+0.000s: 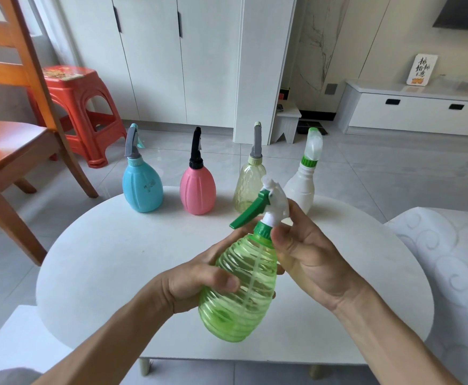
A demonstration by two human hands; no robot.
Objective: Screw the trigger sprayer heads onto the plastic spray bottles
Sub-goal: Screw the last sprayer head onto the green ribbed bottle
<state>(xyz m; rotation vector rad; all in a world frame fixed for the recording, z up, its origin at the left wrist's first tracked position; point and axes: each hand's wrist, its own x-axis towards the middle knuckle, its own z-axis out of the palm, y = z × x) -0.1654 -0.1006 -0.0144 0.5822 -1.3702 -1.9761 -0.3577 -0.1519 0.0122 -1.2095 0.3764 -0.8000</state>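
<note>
Count: 5 bottles, all w/ sprayer heads on. 4 stand in a row at far edge of white counter [116,259]: blue [143,187], pink [197,190], clear yellowish [248,187], white [300,187]. 5th, green bottle [241,290], ribbed, translucent, held tilted above counter. Left hand [196,282] clamped on its body. Right hand [307,251] pinches green collar of white head [273,204]; green trigger points left.

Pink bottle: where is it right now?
The pink bottle stands second from left in the far-edge row, between the blue bottle and the pale yellow bottle.
</note>
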